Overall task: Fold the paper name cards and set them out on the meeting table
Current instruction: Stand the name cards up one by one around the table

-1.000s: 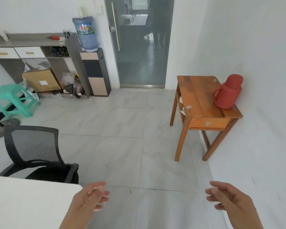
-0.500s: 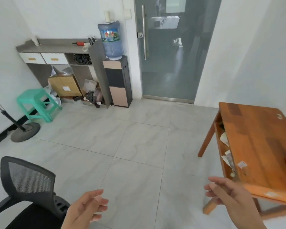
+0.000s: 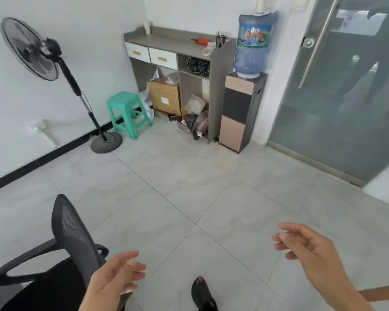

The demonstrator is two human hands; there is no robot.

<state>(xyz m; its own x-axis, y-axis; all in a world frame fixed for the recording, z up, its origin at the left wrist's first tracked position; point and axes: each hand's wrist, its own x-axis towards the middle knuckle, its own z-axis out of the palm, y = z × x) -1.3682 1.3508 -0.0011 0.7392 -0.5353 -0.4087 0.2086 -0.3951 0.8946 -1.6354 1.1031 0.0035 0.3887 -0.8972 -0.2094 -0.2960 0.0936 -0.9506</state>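
Observation:
No paper name cards and no meeting table are in view. My left hand (image 3: 116,280) hovers at the bottom centre-left, fingers loosely curled and apart, holding nothing. My right hand (image 3: 310,254) is raised at the lower right, fingers apart and also holding nothing. Both hands hang over grey floor tiles. A foot in a dark sandal (image 3: 202,292) shows between them at the bottom edge.
A black mesh office chair (image 3: 61,250) stands at the lower left beside my left hand. Farther off are a standing fan (image 3: 54,70), a green stool (image 3: 128,113), a grey shelf unit (image 3: 180,59) with boxes, a water dispenser (image 3: 245,95) and a frosted glass door (image 3: 337,90).
The view has swung left: the wooden side table and red jug have left the frame, and the fan has come in. Both hands stay raised and holding nothing.

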